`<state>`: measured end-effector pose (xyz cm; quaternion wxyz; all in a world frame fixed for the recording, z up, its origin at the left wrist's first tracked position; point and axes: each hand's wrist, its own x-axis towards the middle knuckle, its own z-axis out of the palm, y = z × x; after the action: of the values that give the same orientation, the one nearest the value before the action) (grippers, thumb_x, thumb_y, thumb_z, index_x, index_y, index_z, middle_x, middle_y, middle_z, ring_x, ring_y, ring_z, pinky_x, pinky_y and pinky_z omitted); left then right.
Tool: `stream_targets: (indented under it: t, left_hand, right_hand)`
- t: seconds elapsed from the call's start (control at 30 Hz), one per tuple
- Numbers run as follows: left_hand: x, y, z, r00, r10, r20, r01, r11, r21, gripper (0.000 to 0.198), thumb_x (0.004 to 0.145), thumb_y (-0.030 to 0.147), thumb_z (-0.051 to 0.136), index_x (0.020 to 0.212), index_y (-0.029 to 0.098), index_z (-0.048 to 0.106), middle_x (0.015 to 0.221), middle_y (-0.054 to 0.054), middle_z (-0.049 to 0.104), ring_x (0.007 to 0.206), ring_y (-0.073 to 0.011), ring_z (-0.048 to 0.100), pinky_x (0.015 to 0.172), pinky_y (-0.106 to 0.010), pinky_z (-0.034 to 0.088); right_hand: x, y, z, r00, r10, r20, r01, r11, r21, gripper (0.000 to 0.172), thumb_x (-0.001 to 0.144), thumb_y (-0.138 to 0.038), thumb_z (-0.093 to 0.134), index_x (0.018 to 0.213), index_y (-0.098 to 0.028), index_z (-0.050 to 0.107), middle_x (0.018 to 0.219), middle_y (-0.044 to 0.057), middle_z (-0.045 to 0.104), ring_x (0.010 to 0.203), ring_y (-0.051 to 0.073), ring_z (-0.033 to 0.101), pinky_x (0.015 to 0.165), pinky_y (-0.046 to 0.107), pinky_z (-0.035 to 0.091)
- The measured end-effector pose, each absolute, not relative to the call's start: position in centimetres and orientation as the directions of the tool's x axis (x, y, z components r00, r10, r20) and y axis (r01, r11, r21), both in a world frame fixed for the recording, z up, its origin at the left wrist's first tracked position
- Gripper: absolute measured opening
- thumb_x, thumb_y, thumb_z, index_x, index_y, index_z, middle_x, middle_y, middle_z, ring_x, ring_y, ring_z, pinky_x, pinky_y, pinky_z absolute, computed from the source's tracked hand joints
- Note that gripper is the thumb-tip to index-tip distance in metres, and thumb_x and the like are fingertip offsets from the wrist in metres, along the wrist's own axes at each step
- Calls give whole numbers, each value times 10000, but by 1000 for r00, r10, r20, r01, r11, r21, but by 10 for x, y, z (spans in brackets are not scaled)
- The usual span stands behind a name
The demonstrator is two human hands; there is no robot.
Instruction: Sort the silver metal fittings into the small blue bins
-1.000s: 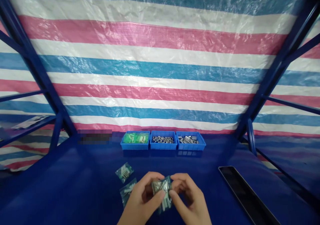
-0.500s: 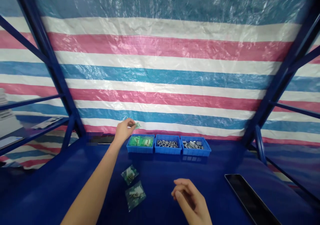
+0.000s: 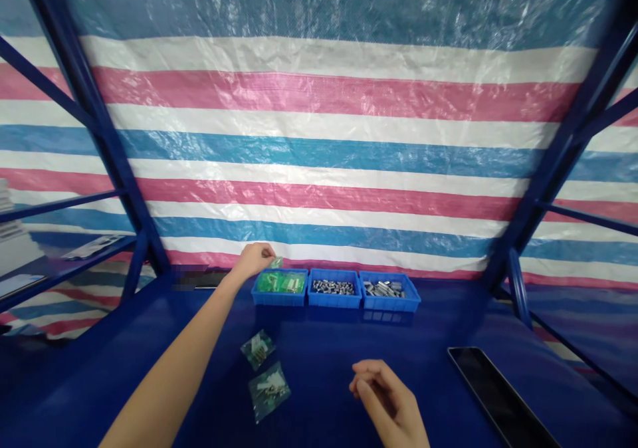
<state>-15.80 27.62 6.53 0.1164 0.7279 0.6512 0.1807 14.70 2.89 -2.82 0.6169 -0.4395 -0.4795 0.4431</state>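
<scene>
My left hand [image 3: 255,259] is stretched out to the back of the blue table and pinches a small green plastic bag [image 3: 276,262] just above the left blue bin [image 3: 279,287], which holds more green bags. My right hand [image 3: 386,401] hovers low near the front with its fingers loosely curled and nothing in it. Two filled clear bags lie on the table in front of me, one [image 3: 258,348] behind the other [image 3: 269,389].
The middle blue bin [image 3: 333,288] and the right blue bin [image 3: 389,290] hold small metal parts. A dark tablet [image 3: 498,398] lies flat at the right. Blue frame posts stand at both sides, and a striped tarpaulin [image 3: 319,135] closes the back.
One second ago both hands held a filled bag together near the front. My left hand then reached to the left bin, and since half a second ago it has dipped slightly lower with the green bag.
</scene>
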Motion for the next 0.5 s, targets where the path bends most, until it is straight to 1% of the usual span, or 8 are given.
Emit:
stream_targets:
  t: [0.17, 0.27, 0.37, 0.43, 0.5]
  left_hand:
    - [-156, 275, 55, 98, 992, 75, 924, -119, 363, 285, 939, 311, 620, 1185, 168, 613, 1198, -77, 643, 990, -228, 660, 829, -417, 567]
    - [-154, 270, 54, 97, 991, 87, 933, -121, 340, 288, 931, 310, 630, 1184, 173, 619, 1208, -73, 640, 996, -234, 658, 819, -405, 569]
    - [-149, 260, 62, 80, 986, 147, 938, -124, 323, 308, 921, 314, 642, 1191, 168, 619, 1226, -69, 633, 1011, -250, 654, 817, -407, 568]
    - [-143, 248, 71, 51, 975, 214, 944, -117, 308, 311, 928, 320, 633, 1200, 172, 609, 1244, -77, 622, 1038, -248, 641, 856, -434, 553]
    - [-136, 227, 78, 20, 960, 280, 951, -104, 292, 282, 958, 323, 575, 1195, 172, 603, 1236, -92, 623, 1068, -246, 624, 910, -459, 513]
  right_hand:
    - [147, 27, -36, 132, 973, 191, -106, 205, -973, 356, 821, -557, 670, 857, -205, 708, 683, 35, 672, 680, 186, 662, 679, 234, 537]
    - [149, 27, -40, 135, 972, 193, -73, 204, -976, 354, 814, -558, 676, 830, -206, 713, 685, 35, 678, 676, 181, 661, 671, 222, 532]
    - [152, 26, -41, 146, 968, 204, -40, 211, -977, 357, 817, -557, 670, 826, -203, 716, 691, 38, 682, 677, 184, 662, 672, 225, 533]
    - [152, 26, -42, 155, 964, 214, -27, 221, -975, 365, 820, -563, 662, 819, -202, 715, 689, 40, 683, 670, 185, 662, 667, 226, 534]
    - [152, 26, -42, 158, 961, 225, -17, 230, -973, 373, 820, -571, 659, 803, -202, 712, 677, 38, 681, 655, 182, 658, 653, 223, 533]
